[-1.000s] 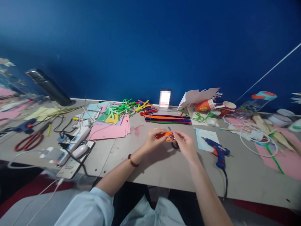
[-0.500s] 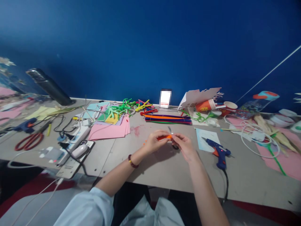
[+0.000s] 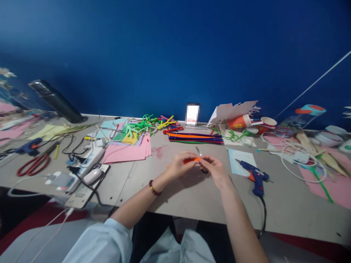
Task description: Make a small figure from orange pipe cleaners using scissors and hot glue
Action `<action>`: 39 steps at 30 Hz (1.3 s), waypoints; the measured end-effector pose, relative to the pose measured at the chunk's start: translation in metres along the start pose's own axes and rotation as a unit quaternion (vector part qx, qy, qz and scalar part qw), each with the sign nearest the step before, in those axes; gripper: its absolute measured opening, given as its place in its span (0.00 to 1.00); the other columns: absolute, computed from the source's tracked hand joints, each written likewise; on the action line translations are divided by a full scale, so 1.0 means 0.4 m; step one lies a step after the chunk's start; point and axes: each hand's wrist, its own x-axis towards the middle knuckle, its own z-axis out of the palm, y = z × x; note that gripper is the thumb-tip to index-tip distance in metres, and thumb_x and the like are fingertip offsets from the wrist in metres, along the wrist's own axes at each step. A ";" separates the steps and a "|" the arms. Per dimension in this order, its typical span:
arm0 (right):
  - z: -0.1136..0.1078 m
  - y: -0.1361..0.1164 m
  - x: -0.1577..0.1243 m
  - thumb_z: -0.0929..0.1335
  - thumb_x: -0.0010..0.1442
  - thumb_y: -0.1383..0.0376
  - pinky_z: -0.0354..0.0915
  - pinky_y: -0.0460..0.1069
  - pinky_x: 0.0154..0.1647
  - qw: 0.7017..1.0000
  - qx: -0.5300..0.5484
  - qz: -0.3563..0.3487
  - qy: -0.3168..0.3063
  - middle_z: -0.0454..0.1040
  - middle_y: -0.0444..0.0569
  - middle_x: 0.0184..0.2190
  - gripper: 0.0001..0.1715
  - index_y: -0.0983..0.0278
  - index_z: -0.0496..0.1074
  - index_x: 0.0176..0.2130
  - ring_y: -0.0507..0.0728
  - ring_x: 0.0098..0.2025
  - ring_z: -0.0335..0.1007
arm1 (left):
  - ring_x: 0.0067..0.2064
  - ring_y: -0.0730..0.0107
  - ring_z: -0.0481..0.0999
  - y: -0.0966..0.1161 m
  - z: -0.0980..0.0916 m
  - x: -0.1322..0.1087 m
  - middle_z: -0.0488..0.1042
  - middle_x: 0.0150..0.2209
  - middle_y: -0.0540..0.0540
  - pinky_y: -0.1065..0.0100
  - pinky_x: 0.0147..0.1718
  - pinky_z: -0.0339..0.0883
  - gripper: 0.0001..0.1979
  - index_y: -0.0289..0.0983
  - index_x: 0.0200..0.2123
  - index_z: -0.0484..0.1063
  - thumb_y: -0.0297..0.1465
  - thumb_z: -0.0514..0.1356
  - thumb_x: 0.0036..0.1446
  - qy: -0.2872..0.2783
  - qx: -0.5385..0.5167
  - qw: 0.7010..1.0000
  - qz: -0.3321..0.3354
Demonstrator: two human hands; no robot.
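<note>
An orange fuzzy piece (image 3: 189,160) is held between my two hands over the middle of the table. My left hand (image 3: 178,165) is closed around its left part, and my right hand (image 3: 215,168) pinches its right end. Small scissors (image 3: 198,150) lie on the table just behind my fingers, their handles partly hidden by my right hand. Orange bits (image 3: 169,166) show beside my left hand. Behind the hands lies a bundle of purple, orange and green pipe cleaners (image 3: 196,138).
A blue glue gun (image 3: 256,176) with a trailing cord lies right of my right hand, near a pale blue card (image 3: 234,165). Pink paper (image 3: 126,152), a power strip (image 3: 87,167) and red-handled scissors (image 3: 33,166) are on the left. Paper cups (image 3: 241,122) stand behind.
</note>
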 end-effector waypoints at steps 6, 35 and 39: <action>0.003 -0.006 -0.004 0.77 0.39 0.56 0.66 0.46 0.31 1.000 -0.004 -0.005 -0.002 0.77 0.44 0.27 0.18 0.63 0.76 0.30 0.50 0.26 0.69 | 0.38 0.67 0.77 0.001 0.007 0.000 0.78 0.35 0.40 0.67 0.38 0.72 0.09 0.35 0.34 0.78 0.34 0.63 0.53 0.014 -0.029 0.999 -0.031; 0.016 -0.026 -0.020 0.78 0.37 0.55 0.63 0.46 0.26 0.999 0.042 0.013 -0.012 0.74 0.44 0.24 0.19 0.62 0.76 0.28 0.50 0.25 0.66 | 0.38 0.66 0.77 -0.007 0.007 -0.002 0.77 0.36 0.40 0.66 0.37 0.73 0.13 0.35 0.33 0.78 0.39 0.65 0.49 0.006 -0.124 0.984 -0.127; 0.008 -0.016 -0.018 0.75 0.42 0.49 0.64 0.46 0.27 0.998 0.051 -0.003 -0.026 0.76 0.49 0.28 0.22 0.62 0.78 0.31 0.53 0.30 0.68 | 0.38 0.65 0.77 -0.014 0.005 0.000 0.77 0.36 0.41 0.65 0.36 0.74 0.13 0.35 0.33 0.78 0.39 0.65 0.49 0.013 -0.115 0.985 -0.126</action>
